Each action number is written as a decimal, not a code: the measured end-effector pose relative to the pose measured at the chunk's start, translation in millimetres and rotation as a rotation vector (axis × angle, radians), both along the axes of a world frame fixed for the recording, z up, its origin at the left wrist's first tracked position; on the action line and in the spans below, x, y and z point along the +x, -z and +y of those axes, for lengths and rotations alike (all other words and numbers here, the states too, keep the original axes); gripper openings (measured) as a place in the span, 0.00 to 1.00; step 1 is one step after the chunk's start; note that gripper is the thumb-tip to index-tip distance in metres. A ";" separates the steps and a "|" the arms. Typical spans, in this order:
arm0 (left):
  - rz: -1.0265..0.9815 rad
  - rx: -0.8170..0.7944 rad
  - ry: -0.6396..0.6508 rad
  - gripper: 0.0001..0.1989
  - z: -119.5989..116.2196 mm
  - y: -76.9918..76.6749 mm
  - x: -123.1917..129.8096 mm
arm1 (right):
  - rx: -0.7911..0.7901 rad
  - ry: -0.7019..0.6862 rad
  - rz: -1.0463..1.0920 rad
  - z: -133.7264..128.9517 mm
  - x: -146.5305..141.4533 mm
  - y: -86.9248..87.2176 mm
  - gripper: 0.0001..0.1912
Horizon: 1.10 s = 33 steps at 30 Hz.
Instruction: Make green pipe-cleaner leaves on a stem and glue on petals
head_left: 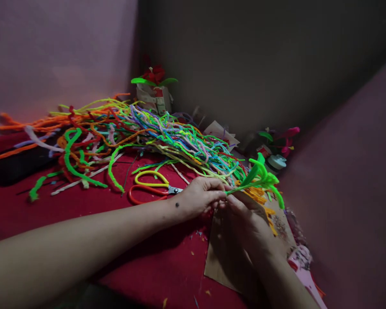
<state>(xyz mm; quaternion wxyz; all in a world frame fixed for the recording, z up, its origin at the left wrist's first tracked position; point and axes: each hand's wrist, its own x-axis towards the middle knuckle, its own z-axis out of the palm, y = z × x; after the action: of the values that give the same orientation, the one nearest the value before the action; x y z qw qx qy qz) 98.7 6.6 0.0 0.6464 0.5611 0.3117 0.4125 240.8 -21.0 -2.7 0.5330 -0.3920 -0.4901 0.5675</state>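
Observation:
A bright green pipe-cleaner flower stem [259, 175], with several looped leaf-like pieces at its far end, is held between my two hands. My left hand [201, 197] pinches the bare lower end of the stem. Just below it, my right hand [249, 221] is closed on the same stem, its thumb along it; some of its fingers are hidden. The leafy end points away to the right. Beside my left wrist lie scissors [151, 186] with one yellow and one red handle loop, their blades partly hidden behind my hand.
A large heap of multicoloured pipe cleaners [180, 133] spreads across the red cloth [167, 257]. Under my right hand lies a cardboard sheet [221, 253], with orange pieces [257, 195] at its far end. A pink glue gun [304, 266] sits at right. Potted flowers [154, 75] stand behind.

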 end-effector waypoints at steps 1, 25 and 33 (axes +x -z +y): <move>-0.032 -0.059 0.032 0.09 0.3 -0.4 -0.3 | -0.030 -0.014 0.051 -0.4 0.0 0.2 0.08; -0.326 -0.480 0.472 0.05 10.1 13.4 -11.1 | -0.042 0.057 0.044 0.6 2.2 4.8 0.07; -0.338 -0.472 0.489 0.07 8.8 12.6 -8.9 | -0.066 0.130 0.052 -1.7 0.0 1.7 0.07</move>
<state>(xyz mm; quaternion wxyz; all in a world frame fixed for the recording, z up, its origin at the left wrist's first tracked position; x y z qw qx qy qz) 89.8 15.4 -12.6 0.8795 0.3788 0.1438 0.2496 240.7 -22.7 -4.4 0.5679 -0.4255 -0.4307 0.5576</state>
